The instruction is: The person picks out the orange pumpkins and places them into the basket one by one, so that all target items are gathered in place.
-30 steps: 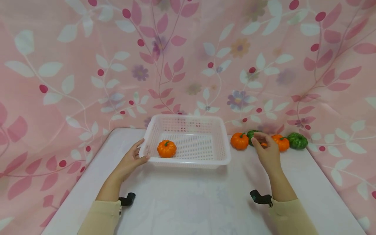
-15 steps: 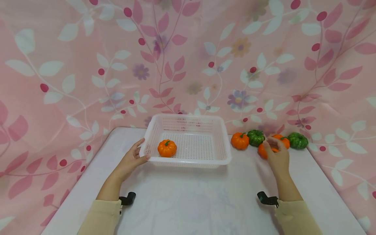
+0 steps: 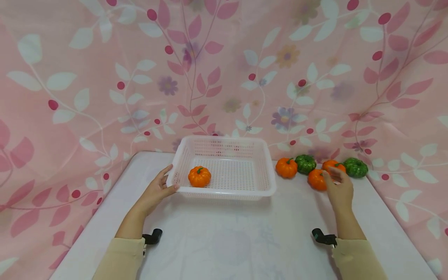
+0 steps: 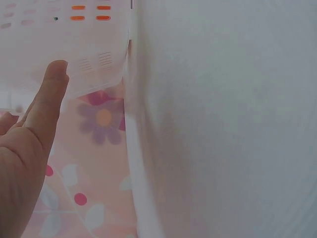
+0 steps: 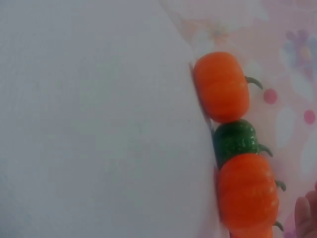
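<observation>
My left hand (image 3: 154, 194) touches the front left corner of a white plastic basket (image 3: 224, 192), thumb at the front rim and fingers along the side. In the left wrist view a straight digit lies against the basket wall (image 4: 29, 54). An orange mini pumpkin (image 3: 199, 177) sits inside the basket at the front left. My right hand (image 3: 341, 192) is beside the front orange pumpkin (image 3: 316, 179), its loosely bent fingers overlapping the orange pumpkin behind (image 3: 332, 166). Nothing shows in its grasp. In the right wrist view only fingertips (image 5: 304, 218) appear at the edge.
Another orange pumpkin (image 3: 286, 168) stands right of the basket, next to a green pumpkin (image 3: 306, 164). A second green pumpkin (image 3: 355, 167) is at the far right end. A white cloth covers the table (image 3: 231, 237); a pink floral curtain (image 3: 224, 97) hangs directly behind.
My right hand has moved right and slightly nearer, from over the left green pumpkin to beside the front orange one, uncovering both. The left hand and basket stay in place.
</observation>
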`<state>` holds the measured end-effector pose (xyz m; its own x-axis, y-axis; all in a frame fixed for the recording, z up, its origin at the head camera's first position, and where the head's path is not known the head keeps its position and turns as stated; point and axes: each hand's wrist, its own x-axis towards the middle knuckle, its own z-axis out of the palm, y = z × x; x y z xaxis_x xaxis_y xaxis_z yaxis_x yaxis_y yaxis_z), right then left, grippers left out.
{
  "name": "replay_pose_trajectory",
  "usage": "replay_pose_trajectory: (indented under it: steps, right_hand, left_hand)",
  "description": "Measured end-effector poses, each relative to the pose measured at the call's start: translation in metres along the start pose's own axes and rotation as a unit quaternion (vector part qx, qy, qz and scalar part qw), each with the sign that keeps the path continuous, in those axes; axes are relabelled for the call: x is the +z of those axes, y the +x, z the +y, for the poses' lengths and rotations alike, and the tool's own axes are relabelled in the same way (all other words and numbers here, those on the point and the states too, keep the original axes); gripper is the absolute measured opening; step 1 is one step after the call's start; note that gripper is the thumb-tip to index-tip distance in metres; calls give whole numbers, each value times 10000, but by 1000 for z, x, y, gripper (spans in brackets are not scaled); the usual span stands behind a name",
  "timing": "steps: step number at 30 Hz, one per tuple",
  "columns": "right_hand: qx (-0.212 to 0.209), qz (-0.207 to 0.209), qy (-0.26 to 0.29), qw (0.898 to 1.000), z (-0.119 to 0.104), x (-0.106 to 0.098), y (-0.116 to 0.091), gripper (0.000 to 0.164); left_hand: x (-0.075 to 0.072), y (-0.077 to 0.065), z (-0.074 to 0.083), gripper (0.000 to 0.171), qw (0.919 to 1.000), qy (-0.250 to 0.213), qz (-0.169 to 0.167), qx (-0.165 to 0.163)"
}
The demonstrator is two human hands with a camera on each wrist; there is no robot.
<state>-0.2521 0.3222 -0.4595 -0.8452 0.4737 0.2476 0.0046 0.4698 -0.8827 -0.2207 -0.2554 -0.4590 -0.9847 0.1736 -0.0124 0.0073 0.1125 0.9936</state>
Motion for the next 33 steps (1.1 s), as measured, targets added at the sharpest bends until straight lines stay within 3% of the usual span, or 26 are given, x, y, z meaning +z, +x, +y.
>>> replay_pose_trajectory:
  steps: [5, 21, 33]
  right_hand:
    - [134, -91, -262, 9995, 9, -5, 5, 52]
    - [484, -982, -921, 9897, 30, -11, 16, 68]
    - [709, -1615, -858, 9806, 39, -11, 22, 82]
  left_hand:
    - [0, 0, 0, 89, 10000, 9, -14, 11]
    - [0, -2, 2, 88, 10000, -7, -9, -27]
    - [0, -2, 3, 89, 10000, -12, 11, -35]
